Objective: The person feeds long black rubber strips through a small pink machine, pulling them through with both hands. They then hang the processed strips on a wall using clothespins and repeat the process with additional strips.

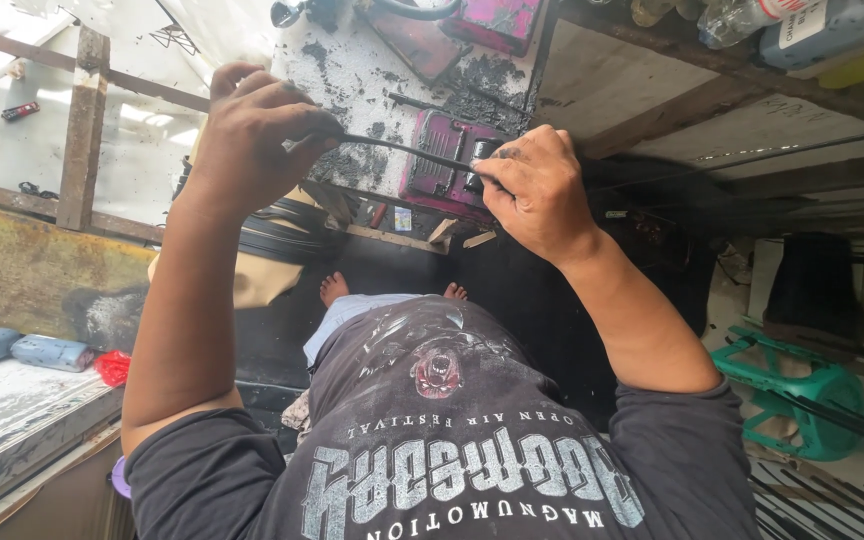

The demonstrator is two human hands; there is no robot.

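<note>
hands raised in front of the chest, a thin black rod [407,152] stretched level between them. the left hand [252,140] is clenched around one end of the rod, fingers curled over and thumb pressed down on top, the knuckles smudged dark. the right hand [537,190] pinches the other end between thumb and fingertips, where a small black cap or fitting sits on the rod; whether that fitting is part of the rod i cannot tell. both hands are grimy with soot.

past the rod, a pale work surface [352,70] is smeared and heaped with black, greasy residue. on it lies a worn magenta metal block [442,165], directly behind the middle of the rod, and another magenta piece [497,20] lies farther off at the top edge. a dark wooden beam [82,130] runs beside a bright sheet at the far left.

below the arms the person's black printed shirt [452,450] fills the lower middle, with bare feet [334,288] showing just beyond it on a dark floor. a green plastic stool [802,390] lies tipped on its side at the right, well apart from the hands. at the left edge a grey ledge [12,400] carries two blue packets [50,352] and a bit of red plastic [112,367]. clear bottles [742,18] rest on a shelf in the upper right corner.
</note>
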